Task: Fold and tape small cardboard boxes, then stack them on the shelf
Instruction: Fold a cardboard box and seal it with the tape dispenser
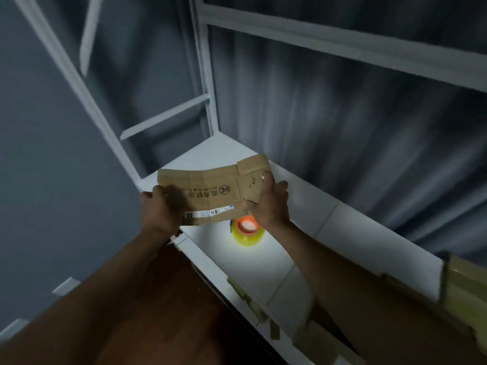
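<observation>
Centre frame: our left hand (160, 209) and right hand (268, 204) grip a flat cardboard box (210, 193), fingers curled round its ends. Folding step; next, open it up. Tape roll (247, 233) waits below.

Tape roll (247, 231) partly hidden behind flat box (210, 191), curtain (329, 114) motion-blurred (print illegible), right-edge cardboard (466, 285) cropped.

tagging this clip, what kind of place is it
Probably a storeroom or packing corner, dimly lit: a white metal shelving rack, a flattened cardboard box held in both hands above the shelf, and a roll of clear tape on it.
</observation>
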